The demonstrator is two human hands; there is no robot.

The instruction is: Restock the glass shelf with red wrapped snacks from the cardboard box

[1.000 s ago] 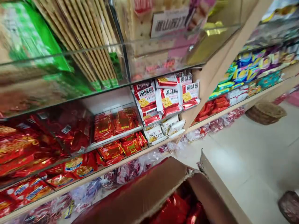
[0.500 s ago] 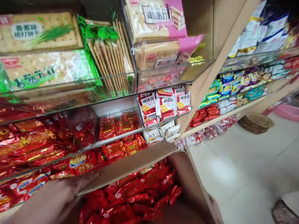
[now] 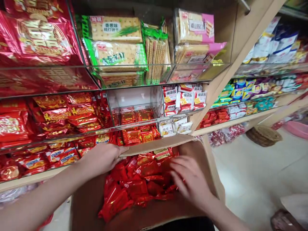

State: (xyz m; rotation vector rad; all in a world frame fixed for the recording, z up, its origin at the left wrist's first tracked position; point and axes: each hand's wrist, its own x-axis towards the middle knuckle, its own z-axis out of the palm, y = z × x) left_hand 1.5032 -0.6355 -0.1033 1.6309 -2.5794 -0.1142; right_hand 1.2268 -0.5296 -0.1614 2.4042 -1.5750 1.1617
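Observation:
An open cardboard box point(image 3: 156, 146) stands in front of me, holding many shiny red snack packets point(image 3: 136, 191). My left hand point(image 3: 104, 159) is closed over the box's far rim at its left end, thumb pointing along the edge. Inside the box, at the right, my right hand point(image 3: 191, 179) hovers over or just touches the packets, its fingers apart and slightly bent. I see no packet held in it. The fingertips of the left hand are hidden behind the cardboard.
Right beyond the box rises a shelf point(image 3: 211, 114) with clear dividers. Cracker packs point(image 3: 115, 53) fill its upper row; red packets point(image 3: 132, 136) and white packets point(image 3: 186, 98) lie lower. A wicker basket point(image 3: 263, 136) and a pink basin point(image 3: 297, 128) are on the floor at right.
My right hand has come into the box over the red packets; before, it was at the box's right side. My view has shifted left and back, while the left hand keeps its hold on the rim.

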